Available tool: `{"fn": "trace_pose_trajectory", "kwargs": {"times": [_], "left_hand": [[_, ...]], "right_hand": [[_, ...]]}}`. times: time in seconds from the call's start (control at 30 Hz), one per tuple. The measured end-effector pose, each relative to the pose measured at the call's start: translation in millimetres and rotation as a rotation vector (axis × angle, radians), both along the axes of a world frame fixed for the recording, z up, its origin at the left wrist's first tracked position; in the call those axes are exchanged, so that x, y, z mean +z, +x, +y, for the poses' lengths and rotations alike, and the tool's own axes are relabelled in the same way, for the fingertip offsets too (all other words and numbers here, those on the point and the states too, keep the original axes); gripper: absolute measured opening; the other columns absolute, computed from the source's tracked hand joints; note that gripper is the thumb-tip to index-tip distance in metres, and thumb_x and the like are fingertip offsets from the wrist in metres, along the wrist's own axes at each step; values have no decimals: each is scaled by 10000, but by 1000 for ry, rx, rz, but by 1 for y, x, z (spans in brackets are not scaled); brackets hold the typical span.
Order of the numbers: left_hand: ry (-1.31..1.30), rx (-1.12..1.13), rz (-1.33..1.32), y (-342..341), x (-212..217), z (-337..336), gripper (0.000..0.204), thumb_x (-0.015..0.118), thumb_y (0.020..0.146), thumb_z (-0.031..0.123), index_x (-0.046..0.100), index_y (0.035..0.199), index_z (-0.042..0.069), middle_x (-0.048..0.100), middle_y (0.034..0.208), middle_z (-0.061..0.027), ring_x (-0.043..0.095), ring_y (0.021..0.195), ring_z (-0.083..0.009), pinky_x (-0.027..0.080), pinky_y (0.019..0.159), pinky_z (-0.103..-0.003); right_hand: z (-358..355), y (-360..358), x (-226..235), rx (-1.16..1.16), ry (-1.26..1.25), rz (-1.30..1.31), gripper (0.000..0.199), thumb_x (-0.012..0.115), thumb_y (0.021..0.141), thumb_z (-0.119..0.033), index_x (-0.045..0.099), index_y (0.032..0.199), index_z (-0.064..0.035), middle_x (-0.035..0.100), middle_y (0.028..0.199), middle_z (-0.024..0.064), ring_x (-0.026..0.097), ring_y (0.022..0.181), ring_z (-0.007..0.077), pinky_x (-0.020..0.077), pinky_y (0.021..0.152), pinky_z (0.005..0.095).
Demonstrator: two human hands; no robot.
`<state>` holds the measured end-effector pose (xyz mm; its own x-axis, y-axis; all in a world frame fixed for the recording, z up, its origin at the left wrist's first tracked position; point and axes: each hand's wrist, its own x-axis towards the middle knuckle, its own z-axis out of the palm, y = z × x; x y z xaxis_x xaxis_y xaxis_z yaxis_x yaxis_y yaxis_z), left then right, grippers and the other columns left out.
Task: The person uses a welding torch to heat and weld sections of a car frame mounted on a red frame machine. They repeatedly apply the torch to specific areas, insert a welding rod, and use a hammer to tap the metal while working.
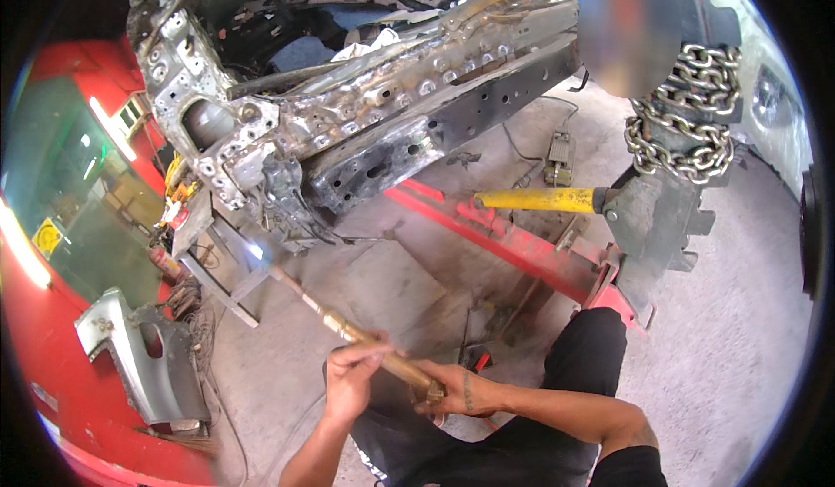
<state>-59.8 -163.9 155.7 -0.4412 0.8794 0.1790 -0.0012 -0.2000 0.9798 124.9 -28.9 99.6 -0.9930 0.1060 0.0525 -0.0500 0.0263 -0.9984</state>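
A long brass gas torch (402,369) slants up and to the left in front of my knees, a small bright blue-white flame at its tip. My right hand (457,389) is wrapped round the rear of its handle. Further forward, my left hand (350,384) has its fingers closed on the torch body; the exact grip of the fingertips is partly hidden. Beyond the tip stands the stripped front end of a car body (348,126), bare metal with scorched patches and holes. The flame appears near its lower left corner, but I cannot tell whether it touches metal.
A red pulling rig (513,242) with a yellow cylinder (539,199) and a chain-wrapped post (683,130) stands at the right. A foot pedal (561,156) lies behind it. At left are a metal stand (228,291), a silver fender (148,361) and cables (202,339).
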Motion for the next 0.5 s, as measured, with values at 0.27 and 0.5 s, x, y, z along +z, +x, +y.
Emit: {"fn": "trace_pose_trajectory", "kwargs": {"times": [0.27,0.5], "left_hand": [[-38,8,208,30,24,13,241,611,1054,55,723,1247,-36,701,1177,-132,734,1014,-268,572,938,-392],[-53,50,444,44,31,-3,473,630,1055,131,538,1503,7,646,1325,-154,697,1116,-274,552,979,-397]], "right_hand": [[-12,23,-10,-105,-36,251,853,818,898,-83,353,1614,-70,653,1242,54,616,1144,156,506,1019,337],[-21,49,7,-114,-18,195,939,723,912,-26,205,1692,-97,610,1369,99,588,1204,181,475,1055,340]]}}
